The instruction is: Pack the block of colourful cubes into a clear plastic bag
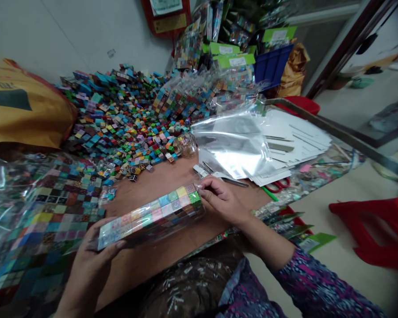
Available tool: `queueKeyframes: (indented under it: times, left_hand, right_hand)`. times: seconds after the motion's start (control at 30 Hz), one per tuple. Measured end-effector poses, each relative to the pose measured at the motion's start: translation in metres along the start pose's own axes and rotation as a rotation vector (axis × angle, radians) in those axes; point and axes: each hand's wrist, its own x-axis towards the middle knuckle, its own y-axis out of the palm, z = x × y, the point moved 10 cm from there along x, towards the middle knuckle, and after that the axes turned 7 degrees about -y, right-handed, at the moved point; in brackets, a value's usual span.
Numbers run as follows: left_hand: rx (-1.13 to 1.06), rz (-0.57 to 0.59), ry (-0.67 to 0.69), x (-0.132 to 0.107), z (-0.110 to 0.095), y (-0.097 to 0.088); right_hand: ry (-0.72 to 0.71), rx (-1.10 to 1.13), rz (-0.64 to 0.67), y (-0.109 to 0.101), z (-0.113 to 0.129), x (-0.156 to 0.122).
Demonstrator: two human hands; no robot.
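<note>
- Thumb and fingers of the left hand (93, 267) clasp the film-wrapped cube block (154, 210) at its eight o'clock end.
- Right hand (223, 202), thumb and forefinger pinched together, has hold of the block's two o'clock end, above the brown tabletop (135, 260).
- Loose patterned cubes (126, 132) heap at eleven o'clock.
- Yellow sack (23, 119): ten o'clock.
- Bagged cubes (49, 225): nine o'clock.
- White sheets (301, 137): two o'clock.
- Red stool (348, 221): three o'clock.
</note>
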Motion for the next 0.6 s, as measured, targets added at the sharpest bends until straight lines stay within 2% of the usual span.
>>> queueKeyframes:
  times: [0.13, 0.2, 0.3, 0.37, 0.47, 0.6]
  left_hand:
    - [-0.002, -0.002, -0.023, 0.0, 0.003, 0.0]
    - [-0.02, 0.0, -0.036, 0.0, 0.004, 0.001]
    - [-0.044, 0.021, -0.044, -0.002, 0.003, 0.003]
    - [-0.047, 0.033, -0.059, -0.003, 0.002, 0.005]
    - [-0.053, 0.03, -0.072, -0.004, 0.001, 0.006]
    - [-0.032, 0.037, -0.059, -0.002, 0.001, 0.004]
  right_hand:
    - [-0.061, -0.125, 0.02, 0.006, 0.008, -0.004]
    - [-0.042, -0.141, 0.027, 0.008, 0.005, -0.007]
    - [0.063, 0.024, -0.03, 0.006, -0.006, -0.013]
    - [0.075, 0.184, -0.065, 0.004, -0.006, -0.013]
    - [0.012, 0.24, 0.017, 0.009, 0.009, -0.008]
    - [0.002, 0.126, 0.113, 0.014, 0.017, 0.001]
